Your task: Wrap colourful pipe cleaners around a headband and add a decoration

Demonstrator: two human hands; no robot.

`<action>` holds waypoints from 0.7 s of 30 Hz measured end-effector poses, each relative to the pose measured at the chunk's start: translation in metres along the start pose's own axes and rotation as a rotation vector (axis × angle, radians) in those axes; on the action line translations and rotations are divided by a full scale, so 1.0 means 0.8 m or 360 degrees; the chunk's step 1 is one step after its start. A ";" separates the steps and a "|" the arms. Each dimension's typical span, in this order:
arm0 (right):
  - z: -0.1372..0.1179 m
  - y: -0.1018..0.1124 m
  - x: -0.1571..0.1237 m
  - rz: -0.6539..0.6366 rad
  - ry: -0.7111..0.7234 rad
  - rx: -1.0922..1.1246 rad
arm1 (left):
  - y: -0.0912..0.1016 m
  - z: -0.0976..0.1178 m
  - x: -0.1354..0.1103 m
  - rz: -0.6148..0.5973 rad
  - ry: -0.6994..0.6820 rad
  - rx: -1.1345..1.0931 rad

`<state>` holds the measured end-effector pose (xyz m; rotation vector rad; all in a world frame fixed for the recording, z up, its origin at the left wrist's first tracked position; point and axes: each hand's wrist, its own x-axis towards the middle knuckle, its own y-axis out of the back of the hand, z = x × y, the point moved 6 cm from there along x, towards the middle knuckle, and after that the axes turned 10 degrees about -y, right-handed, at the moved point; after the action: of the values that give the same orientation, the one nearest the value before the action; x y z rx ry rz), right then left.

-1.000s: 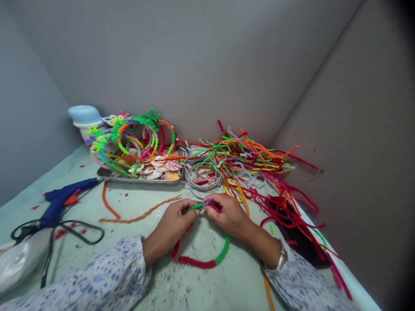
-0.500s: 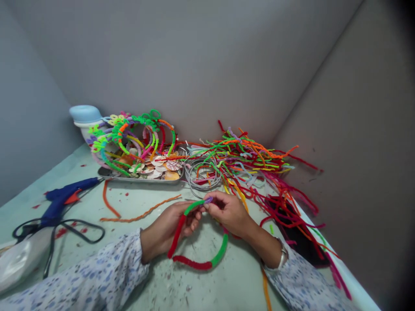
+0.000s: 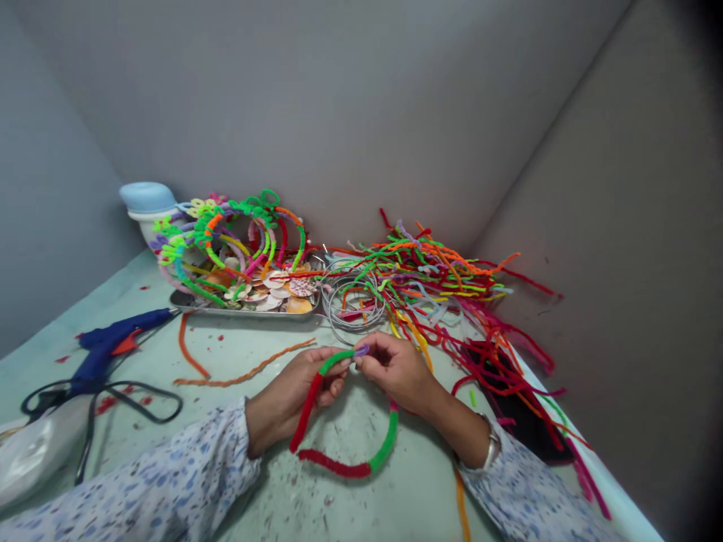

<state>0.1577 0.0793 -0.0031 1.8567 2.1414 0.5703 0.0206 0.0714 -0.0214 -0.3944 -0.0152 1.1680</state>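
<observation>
A ring wrapped in red and green pipe cleaner (image 3: 385, 444) hangs from both hands above the table, with a gap between its two red ends at the lower left. My left hand (image 3: 308, 384) is closed on the green stretch at the top of the ring. Close beside it, the fingers of my right hand (image 3: 398, 369) pinch a purple pipe cleaner (image 3: 362, 350) where it meets the green. A short pink part shows below the right palm. The right fingers hide some of the ring's upper right side.
A metal tray (image 3: 248, 313) holds shells and several colourful wrapped hoops (image 3: 237, 226). Behind it stands a blue-lidded container (image 3: 147, 197). A coil of grey wire (image 3: 355, 301) and heaped pipe cleaners (image 3: 440, 271) lie right, partly over a dark flat object (image 3: 508, 410). Left is a blue glue gun (image 3: 113, 342).
The ring's lower part has swung slightly down and left. Both hands keep their grip almost in the same place, and the purple strand at the right fingertips has shifted a little.
</observation>
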 end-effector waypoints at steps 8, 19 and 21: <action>-0.002 0.000 -0.001 0.0014 -0.0034 0.0035 | 0.006 -0.001 -0.002 0.0035 -0.0190 0.0158; -0.007 -0.005 -0.001 0.0015 -0.0087 0.0108 | 0.006 0.023 -0.012 0.0305 -0.0435 0.0750; -0.010 -0.007 -0.001 -0.0004 -0.0117 0.0148 | 0.006 0.029 -0.013 0.0394 -0.0504 0.0902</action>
<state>0.1497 0.0766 0.0019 1.8918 2.1565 0.4017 0.0071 0.0702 0.0006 0.2990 0.0904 1.4082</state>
